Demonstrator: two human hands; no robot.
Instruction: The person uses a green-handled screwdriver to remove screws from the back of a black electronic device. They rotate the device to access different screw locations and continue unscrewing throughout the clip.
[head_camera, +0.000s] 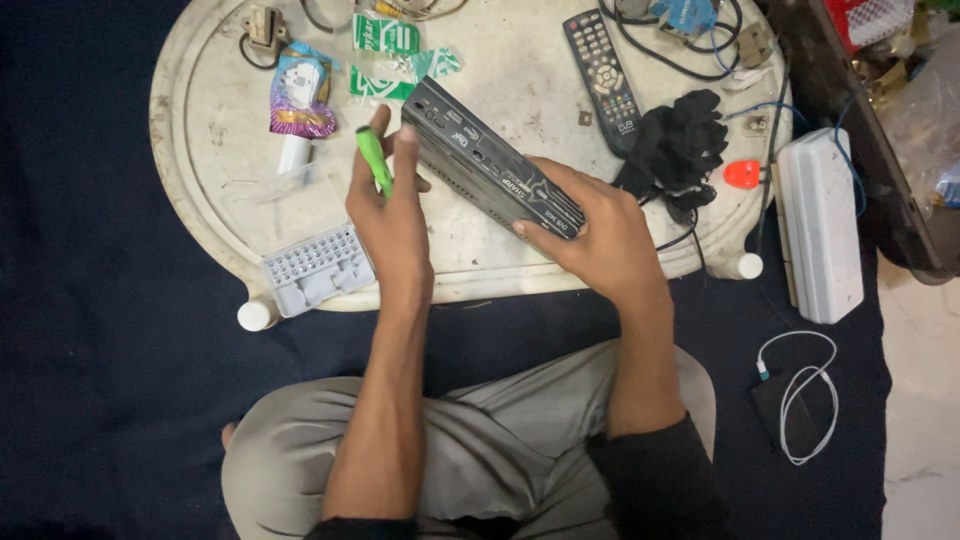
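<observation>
The box (495, 172) sits over the table (200, 150), between both hands. The bit tray (315, 268) lies to its left, the remote (603, 78) behind it.

A long, flat black plastic set-top box (492, 172) is tilted on edge over the near edge of the round white tabletop (200, 110), lying diagonally from upper left to lower right. A slim bright-green plastic screwdriver handle (374, 160) stands near-upright just beside its left end.

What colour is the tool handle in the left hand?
Bright green; the tool handle shows clearly in the head view, held in the left hand.
</observation>
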